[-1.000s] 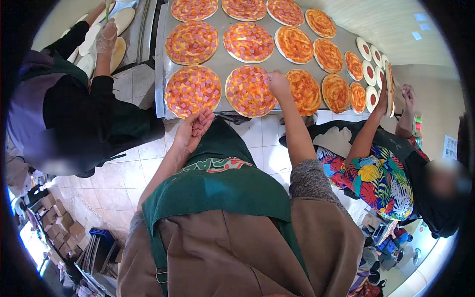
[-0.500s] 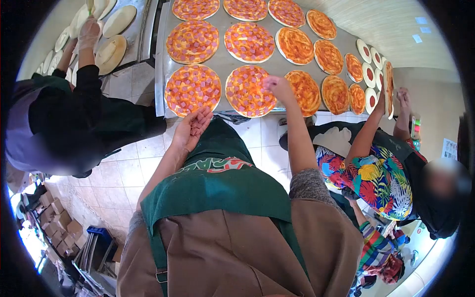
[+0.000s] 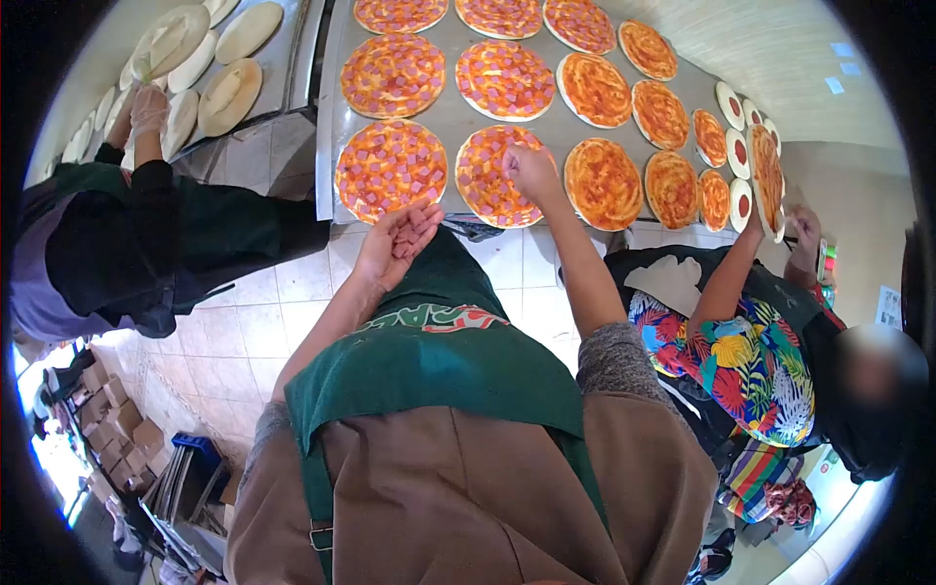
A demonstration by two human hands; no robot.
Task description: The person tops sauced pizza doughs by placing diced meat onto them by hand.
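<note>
My left hand (image 3: 402, 240) is palm up and cupped around small pink ham cubes, beside the near edge of a ham-topped pizza (image 3: 392, 172). Above the neighbouring pizza (image 3: 492, 185), also scattered with ham cubes, is my right hand (image 3: 531, 175), its fingers pressed together; whatever they hold is hidden. Both pizzas lie in the front row on the metal table (image 3: 458, 136). Just right of my right hand is a pizza with orange-red sauce and no ham (image 3: 602, 183).
More pizzas (image 3: 504, 80) fill the rows behind. At right a co-worker (image 3: 746, 361) holds up a sauced pizza (image 3: 767, 180). At left another co-worker's gloved hand (image 3: 149, 109) is by dough rounds (image 3: 230, 97) on a second table. Cardboard boxes (image 3: 124, 419) stand lower left.
My right hand has shifted left over the ham-topped pizza, its fingers now closed together. The left co-worker's arms have moved over the dough. The pizza held at right is tilted more toward view.
</note>
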